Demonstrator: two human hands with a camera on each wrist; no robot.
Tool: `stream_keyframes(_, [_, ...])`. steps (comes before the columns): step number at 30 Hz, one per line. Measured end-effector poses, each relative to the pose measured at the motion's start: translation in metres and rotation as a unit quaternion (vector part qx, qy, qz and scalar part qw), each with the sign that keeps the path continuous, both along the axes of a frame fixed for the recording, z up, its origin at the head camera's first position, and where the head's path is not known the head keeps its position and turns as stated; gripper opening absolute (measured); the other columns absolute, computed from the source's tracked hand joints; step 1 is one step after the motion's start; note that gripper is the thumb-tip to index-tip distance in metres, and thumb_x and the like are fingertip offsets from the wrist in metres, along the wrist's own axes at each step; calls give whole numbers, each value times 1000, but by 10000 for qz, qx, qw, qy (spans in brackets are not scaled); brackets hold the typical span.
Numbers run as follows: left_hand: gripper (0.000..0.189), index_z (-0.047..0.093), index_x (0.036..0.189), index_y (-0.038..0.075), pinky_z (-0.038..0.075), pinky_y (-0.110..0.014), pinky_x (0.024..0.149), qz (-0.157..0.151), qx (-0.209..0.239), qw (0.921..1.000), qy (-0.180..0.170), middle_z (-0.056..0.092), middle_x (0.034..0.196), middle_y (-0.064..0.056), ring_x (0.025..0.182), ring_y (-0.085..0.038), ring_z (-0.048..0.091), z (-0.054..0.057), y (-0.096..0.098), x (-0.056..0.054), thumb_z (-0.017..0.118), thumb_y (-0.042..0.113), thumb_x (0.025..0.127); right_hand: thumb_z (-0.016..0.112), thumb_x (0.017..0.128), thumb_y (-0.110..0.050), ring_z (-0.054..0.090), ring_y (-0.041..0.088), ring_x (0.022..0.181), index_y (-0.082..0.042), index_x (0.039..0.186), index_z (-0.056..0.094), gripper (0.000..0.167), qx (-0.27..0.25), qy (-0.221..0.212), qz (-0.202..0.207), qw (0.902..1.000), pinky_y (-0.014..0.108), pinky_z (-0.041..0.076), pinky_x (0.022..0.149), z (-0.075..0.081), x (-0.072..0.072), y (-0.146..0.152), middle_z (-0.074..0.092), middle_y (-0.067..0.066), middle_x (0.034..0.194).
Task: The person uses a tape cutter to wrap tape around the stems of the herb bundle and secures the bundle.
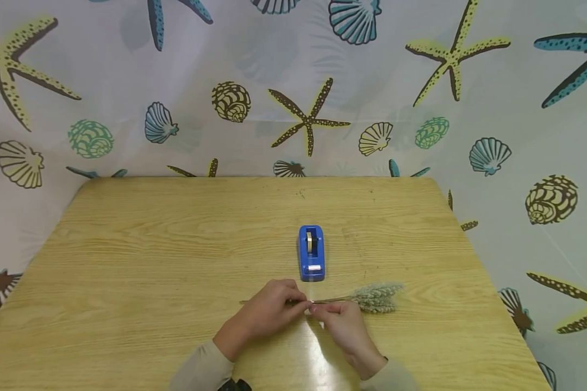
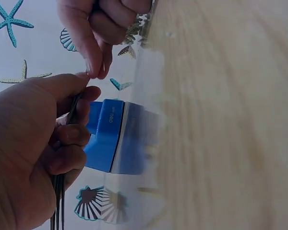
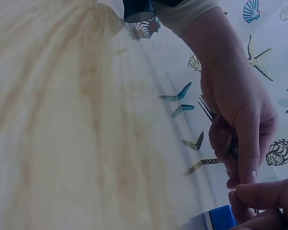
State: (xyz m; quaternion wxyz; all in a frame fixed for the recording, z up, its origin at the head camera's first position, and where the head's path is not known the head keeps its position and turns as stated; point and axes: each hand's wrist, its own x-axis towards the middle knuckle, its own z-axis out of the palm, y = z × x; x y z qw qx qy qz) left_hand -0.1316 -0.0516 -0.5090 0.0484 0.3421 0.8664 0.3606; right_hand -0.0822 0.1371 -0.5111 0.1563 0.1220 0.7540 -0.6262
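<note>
A bunch of dried flowers with pale grey-green heads lies crosswise just above the table, heads to the right. Its thin dark stems run through my left hand, whose fingers curl round them. My right hand pinches the stems between thumb and forefinger, right at the left thumb's tip. In the left wrist view, the fingertips of both hands meet at the stems; whether tape lies between them I cannot tell. Just beyond the hands stands a blue tape dispenser holding a roll of tape.
The wooden table spreads out on both sides of the hands. A white cloth printed with starfish and shells hangs behind it and along its left and right sides. Light reflects off the tabletop between the forearms.
</note>
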Motion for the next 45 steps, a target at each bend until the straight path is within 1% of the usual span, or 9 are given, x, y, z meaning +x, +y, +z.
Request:
stream_keyframes(7, [14, 81, 94, 11, 42, -16, 58, -18, -105, 9999, -10, 62, 73, 9, 63, 2, 44, 1, 1, -3, 70, 19, 94, 74, 88, -23, 38, 7, 55, 2, 99, 77, 27, 2, 136, -361, 9993, 21, 33, 53, -3, 0, -8, 63, -6, 71])
stream_keyframes(13, [17, 80, 88, 11, 42, -16, 59, -173, -100, 9998, 52, 61, 72, 9, 63, 2, 45, 4, 2, -6, 68, 20, 96, 68, 93, -18, 47, 2, 56, 6, 111, 73, 30, 526, 760, 342, 9951, 17, 38, 49, 11, 8, 5, 75, 13, 90])
stream_keyframes(16, [17, 80, 88, 11, 43, -16, 60, -227, -108, 9996, 144, 63, 74, 8, 64, 2, 47, 7, 2, -8, 68, 20, 96, 69, 93, -17, 39, 1, 50, 0, 109, 75, 25, 1419, 1451, 775, 9761, 18, 33, 47, 27, 5, 13, 69, 9, 78])
stream_keyframes(20, [17, 80, 90, 9, 45, -16, 62, -192, -152, 9996, 129, 65, 76, 7, 66, 2, 49, 8, -1, -9, 68, 20, 96, 68, 95, -19, 40, 4, 50, -6, 119, 71, 28, 2639, 2206, 1616, 9250, 21, 38, 49, 45, -3, 15, 60, 7, 90])
stream_keyframes(23, [17, 80, 90, 9, 46, -17, 63, -173, -163, 9997, 37, 67, 78, 6, 67, 2, 50, 7, -2, -8, 67, 20, 96, 66, 97, -23, 54, 9, 62, -6, 123, 69, 31, 3392, 2291, 2389, 8806, 25, 47, 57, 51, -10, 12, 64, 11, 108])
stream_keyframes(26, [17, 79, 90, 9, 47, -17, 64, -201, -138, 9997, -8, 68, 78, 6, 68, 2, 52, 5, -2, -6, 67, 20, 96, 64, 98, -20, 59, 12, 71, -6, 111, 75, 22, 3840, 2085, 2859, 8528, 28, 48, 62, 52, -17, 11, 70, 6, 97])
stream_keyframes(32, [16, 78, 91, 12, 49, -20, 69, -138, -331, 9992, -179, 69, 82, 7, 73, 1, 56, 6, 0, -6, 66, 22, 97, 66, 96, -13, 40, 8, 51, -8, 83, 78, 18, 4027, 1936, 3175, 8364, 23, 34, 51, 53, -27, 12, 53, -6, 58])
stream_keyframes(39, [17, 79, 96, 12, 49, -20, 68, -194, -553, 9980, -243, 67, 82, 9, 73, 0, 56, 3, 1, -8, 65, 22, 97, 73, 90, -13, 52, 6, 57, -13, 84, 82, 11, 4219, 2371, 3385, 8070, 24, 42, 52, 54, -36, 14, 73, -2, 74])
stream_keyframes(45, [15, 80, 92, 13, 37, -15, 59, -543, -520, 9969, 228, 50, 72, 10, 66, 0, 40, 6, -2, -12, 67, 20, 96, 68, 94, -12, 46, 6, 57, -11, 88, 81, 15, 3761, 2135, 3933, 8113, 22, 40, 55, 61, -46, 20, 66, -4, 70])
